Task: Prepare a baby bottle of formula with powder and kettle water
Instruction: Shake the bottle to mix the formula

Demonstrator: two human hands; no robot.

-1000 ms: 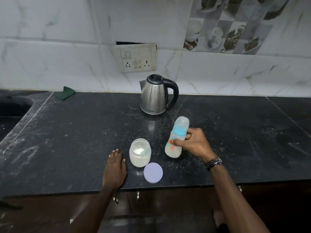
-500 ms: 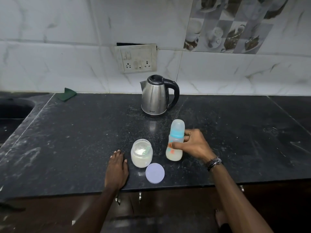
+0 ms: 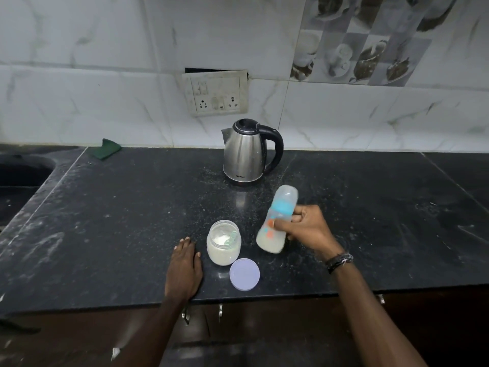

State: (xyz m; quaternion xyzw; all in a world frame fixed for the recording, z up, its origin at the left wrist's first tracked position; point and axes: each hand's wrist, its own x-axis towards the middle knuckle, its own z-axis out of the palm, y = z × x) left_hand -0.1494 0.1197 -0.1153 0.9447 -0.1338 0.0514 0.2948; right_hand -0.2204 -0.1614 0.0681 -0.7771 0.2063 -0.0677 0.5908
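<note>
Tilting capped baby bottle (image 3: 275, 223), milky liquid inside

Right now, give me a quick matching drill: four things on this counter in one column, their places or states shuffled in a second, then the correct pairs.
Things:
1. baby bottle
2. powder jar
3. lilac lid
4. electric kettle

States:
A. lying flat near the counter's front edge
B. standing at the back, below the wall socket
C. tilted, gripped by the right hand
D. open, beside the left hand

Pairs: 1-C, 2-D, 3-A, 4-B
</note>
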